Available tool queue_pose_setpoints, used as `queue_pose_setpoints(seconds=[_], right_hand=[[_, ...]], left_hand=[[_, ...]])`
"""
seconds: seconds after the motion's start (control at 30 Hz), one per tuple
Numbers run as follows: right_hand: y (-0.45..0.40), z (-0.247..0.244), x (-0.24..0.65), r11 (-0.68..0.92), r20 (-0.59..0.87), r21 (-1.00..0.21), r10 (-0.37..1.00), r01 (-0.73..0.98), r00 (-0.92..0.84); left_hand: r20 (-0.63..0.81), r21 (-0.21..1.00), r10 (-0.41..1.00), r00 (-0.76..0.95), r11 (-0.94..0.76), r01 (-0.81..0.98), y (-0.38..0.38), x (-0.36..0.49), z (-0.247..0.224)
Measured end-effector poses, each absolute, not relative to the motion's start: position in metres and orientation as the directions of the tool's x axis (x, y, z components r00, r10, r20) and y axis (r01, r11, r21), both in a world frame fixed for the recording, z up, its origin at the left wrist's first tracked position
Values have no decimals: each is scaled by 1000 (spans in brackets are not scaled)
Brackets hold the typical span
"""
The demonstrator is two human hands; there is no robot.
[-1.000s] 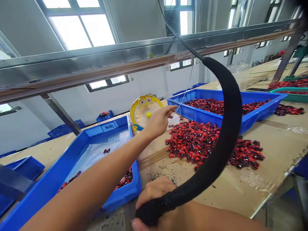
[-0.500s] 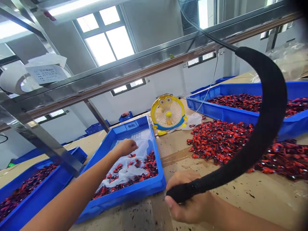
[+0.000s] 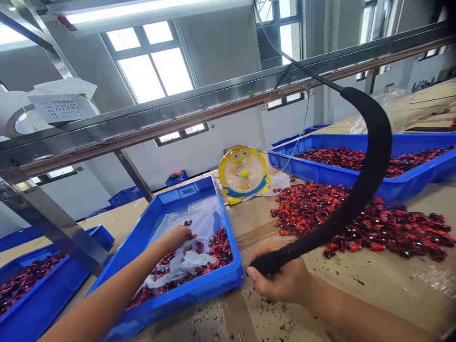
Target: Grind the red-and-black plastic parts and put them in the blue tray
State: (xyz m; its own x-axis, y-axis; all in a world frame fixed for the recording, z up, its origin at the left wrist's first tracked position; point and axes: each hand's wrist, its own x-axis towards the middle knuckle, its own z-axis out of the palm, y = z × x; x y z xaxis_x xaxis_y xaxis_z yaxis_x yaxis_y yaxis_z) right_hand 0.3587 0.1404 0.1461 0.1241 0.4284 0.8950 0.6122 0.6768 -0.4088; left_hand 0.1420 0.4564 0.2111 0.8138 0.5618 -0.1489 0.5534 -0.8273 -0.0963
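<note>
My left hand [image 3: 177, 236] is inside the middle blue tray [image 3: 221, 279], over a crumpled white plastic sheet [image 3: 178, 221]. Its fingers curl downward, closed, their tips mostly hidden; whatever they hold, I cannot make out. Small red-and-black parts [image 3: 221, 247] lie around it on and under the sheet, with one dark piece just beyond the fingertips. Wrapped in my right hand [image 3: 281, 278] is the lower end of a black foam-covered curved tube [image 3: 377, 142], which arcs up and thins into a cable. That hand is above the tabletop, right of the tray.
A heap of red-and-black parts [image 3: 313, 209] covers the table on the right. Behind it stands another blue tray [image 3: 399, 187]; a third blue tray [image 3: 46, 289] is at left. A yellow fan [image 3: 244, 173] stands beyond the middle tray. A metal shelf beam [image 3: 156, 114] crosses overhead.
My left hand has come lower and slightly left, down toward the parts on the sheet. My right hand keeps its grip on the black tube. The whole view has shifted a little.
</note>
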Motion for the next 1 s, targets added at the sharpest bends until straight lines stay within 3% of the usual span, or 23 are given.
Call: queue_pose_setpoints(seconds=[0.17, 0.37, 0.57, 0.7, 0.83, 1.0], right_hand=[[143, 146, 363, 644, 882, -432, 447, 631, 148], [141, 148, 364, 627, 878, -425, 460, 653, 131], [136, 155, 361, 633, 900, -371, 425, 679, 95], [128, 165, 358, 637, 919, -335, 385, 694, 90], [121, 174, 356, 647, 925, -326, 370, 690, 90], [116, 176, 352, 656, 913, -371, 386, 657, 131]], left_hand=[[-198, -50, 488, 850, -871, 488, 458, 130, 213], [-116, 92, 523, 844, -841, 533, 457, 121, 206], [85, 374, 654, 752, -720, 584, 441, 113, 227], [188, 622, 728, 660, -608, 493, 395, 112, 249], [129, 820, 772, 622, -436, 370, 325, 108, 251], [-17, 967, 767, 642, -150, 206, 249, 106, 228]])
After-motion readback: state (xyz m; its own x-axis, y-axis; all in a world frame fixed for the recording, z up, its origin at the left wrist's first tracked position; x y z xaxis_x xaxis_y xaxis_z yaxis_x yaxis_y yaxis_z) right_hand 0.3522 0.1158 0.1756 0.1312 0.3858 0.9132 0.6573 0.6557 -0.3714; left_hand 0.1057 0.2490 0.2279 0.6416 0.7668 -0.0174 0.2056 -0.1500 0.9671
